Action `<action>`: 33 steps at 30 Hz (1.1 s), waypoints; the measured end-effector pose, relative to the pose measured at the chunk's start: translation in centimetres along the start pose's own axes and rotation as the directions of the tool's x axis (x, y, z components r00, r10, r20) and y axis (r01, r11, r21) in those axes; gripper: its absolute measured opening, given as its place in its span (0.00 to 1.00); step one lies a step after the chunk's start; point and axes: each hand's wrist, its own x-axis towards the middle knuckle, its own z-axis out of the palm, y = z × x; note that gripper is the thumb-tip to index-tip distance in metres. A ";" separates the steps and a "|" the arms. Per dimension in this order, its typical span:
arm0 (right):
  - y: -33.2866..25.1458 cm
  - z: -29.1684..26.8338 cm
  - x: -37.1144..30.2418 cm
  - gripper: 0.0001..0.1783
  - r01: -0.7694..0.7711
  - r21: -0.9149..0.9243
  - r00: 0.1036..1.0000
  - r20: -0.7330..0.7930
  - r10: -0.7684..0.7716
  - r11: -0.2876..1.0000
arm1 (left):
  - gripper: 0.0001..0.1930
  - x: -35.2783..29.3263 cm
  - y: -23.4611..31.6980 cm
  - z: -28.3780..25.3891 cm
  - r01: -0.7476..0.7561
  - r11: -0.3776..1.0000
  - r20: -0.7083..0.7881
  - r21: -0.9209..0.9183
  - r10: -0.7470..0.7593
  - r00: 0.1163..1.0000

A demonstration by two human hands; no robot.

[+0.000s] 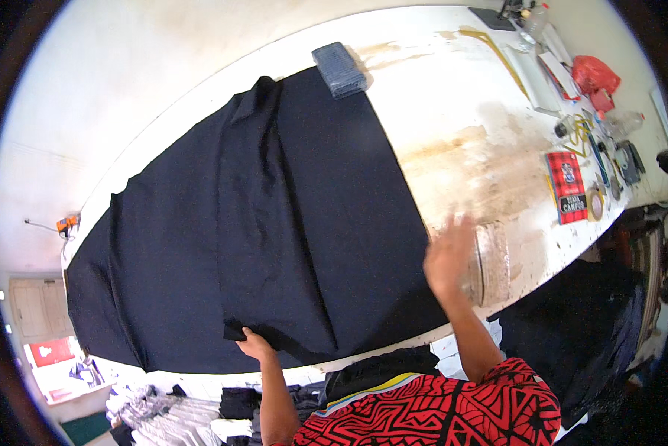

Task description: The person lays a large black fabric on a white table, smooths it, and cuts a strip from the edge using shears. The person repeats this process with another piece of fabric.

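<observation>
A large piece of black fabric [178, 238] spreads over the white table, with a raised fold running down its middle. At its near edge, my left hand [254, 344] pinches a corner of the folded layer. My right hand [451, 256] hovers by the fabric's right edge, its fingers stretched out and slightly blurred, with nothing seen in it. Just right of that hand lies a pale brick-like block [495, 264], partly hidden by it. A grey-blue block [340, 70] rests on the fabric's far right corner.
The white table [453, 89] has brown worn patches. Along its right side are a red checked notebook [566, 186], a tape roll [595, 204], a red plastic bag [595, 74], a yellow ruler [501, 59] and clear bottles. Piled garments [167, 416] lie below the near edge.
</observation>
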 end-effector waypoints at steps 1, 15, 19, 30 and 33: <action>-2.1 1.5 -0.7 0.37 0.143 0.038 0.962 0.228 -0.148 0.989 | 0.29 -0.3 -0.7 0.3 -0.052 0.987 -0.003 0.150 0.053 0.999; -8.8 12.7 11.5 0.37 0.366 0.071 0.829 0.428 -0.359 0.928 | 0.34 -0.7 -0.8 4.5 0.092 0.865 -0.323 0.493 0.084 0.943; -7.2 14.9 14.7 0.36 0.356 -0.068 0.812 0.517 -0.273 0.932 | 0.38 -0.6 -0.3 4.9 0.097 0.891 -0.287 0.444 0.039 0.957; -19.9 27.1 40.1 0.54 0.223 -0.046 0.968 0.132 -0.215 0.974 | 0.32 -0.1 -1.7 4.9 0.074 0.843 -0.333 0.533 0.129 0.934; -21.6 29.6 47.0 0.61 -0.035 -0.052 0.925 0.376 0.052 0.998 | 0.29 -0.1 -1.8 5.1 0.003 0.838 -0.317 0.546 0.204 0.926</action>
